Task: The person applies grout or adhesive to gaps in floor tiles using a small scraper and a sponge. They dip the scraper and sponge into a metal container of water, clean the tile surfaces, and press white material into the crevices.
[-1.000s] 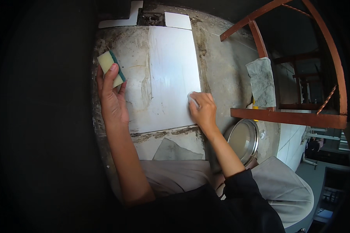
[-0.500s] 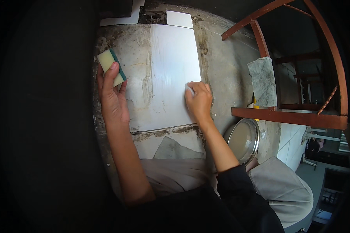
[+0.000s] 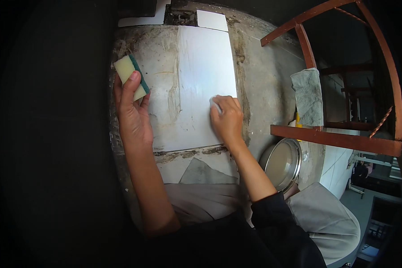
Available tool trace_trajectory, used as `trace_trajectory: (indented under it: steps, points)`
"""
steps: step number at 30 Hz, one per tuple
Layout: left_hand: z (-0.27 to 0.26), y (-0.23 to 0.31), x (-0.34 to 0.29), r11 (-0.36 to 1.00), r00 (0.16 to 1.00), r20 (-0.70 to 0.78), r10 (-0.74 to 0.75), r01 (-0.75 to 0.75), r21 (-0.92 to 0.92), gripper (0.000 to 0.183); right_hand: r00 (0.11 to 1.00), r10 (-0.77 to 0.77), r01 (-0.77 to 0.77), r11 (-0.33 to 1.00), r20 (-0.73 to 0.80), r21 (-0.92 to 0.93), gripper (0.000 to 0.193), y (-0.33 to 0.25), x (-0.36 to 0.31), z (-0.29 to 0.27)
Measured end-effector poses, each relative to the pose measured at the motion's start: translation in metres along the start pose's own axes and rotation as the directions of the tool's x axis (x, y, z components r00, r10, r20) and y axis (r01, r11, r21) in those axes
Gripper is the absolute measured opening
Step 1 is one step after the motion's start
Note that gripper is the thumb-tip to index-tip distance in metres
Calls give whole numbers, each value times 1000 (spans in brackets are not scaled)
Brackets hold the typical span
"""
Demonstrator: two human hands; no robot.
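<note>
My left hand [image 3: 136,118] grips a yellow sponge with a green scouring side [image 3: 126,67], held up over the stained left part of a large white tile [image 3: 205,58]. The tile's right part looks bright and smooth, with thin dark streaks near the middle. Against that brighter part, close to the right edge, my right hand [image 3: 228,118] is closed and pressed low. A small pale piece [image 3: 214,105] shows at its fingers, too hidden to name. Between my legs and the tile's near edge lies a grey cloth [image 3: 205,172].
A round metal basin of cloudy water [image 3: 282,165] stands by my right knee. Beyond it rises a red-brown frame [image 3: 335,139] with a grey rag [image 3: 308,98] hung over it. A small white tile [image 3: 212,20] lies at the far end. A dark surface [image 3: 53,134] fills the left side.
My right hand has shifted slightly left relative to the tile's edge, still pressed down. The left hand keeps holding the sponge. The whole view has shifted a little.
</note>
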State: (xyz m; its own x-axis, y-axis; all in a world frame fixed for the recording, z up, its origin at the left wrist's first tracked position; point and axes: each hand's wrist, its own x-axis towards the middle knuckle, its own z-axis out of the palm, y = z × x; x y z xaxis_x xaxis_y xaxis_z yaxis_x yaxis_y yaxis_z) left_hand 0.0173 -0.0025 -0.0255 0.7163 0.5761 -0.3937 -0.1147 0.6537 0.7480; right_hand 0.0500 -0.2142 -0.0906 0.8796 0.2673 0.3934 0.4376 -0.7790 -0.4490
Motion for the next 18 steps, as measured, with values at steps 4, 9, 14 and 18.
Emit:
trace_trajectory:
  steps: [4, 9, 14, 18]
  points:
    - [4, 2, 2, 1000, 1000, 5, 7, -7, -15, 76, 993, 111, -113, 991, -29, -72, 12, 34, 88, 28]
    - [9, 0, 7, 1000, 1000, 7, 3, -3, -14, 78, 985, 169, -164, 981, 37, -102, 14, 48, 110, 21]
    - [-3, 4, 9, 1000, 999, -34, 8, -8, 12, 81, 981, 70, -81, 995, 178, 52, 21, -9, 7, -10]
    - [2, 3, 7, 1000, 999, -33, 19, -19, -4, 73, 986, -21, 11, 998, 168, 62, 26, -30, -44, -24]
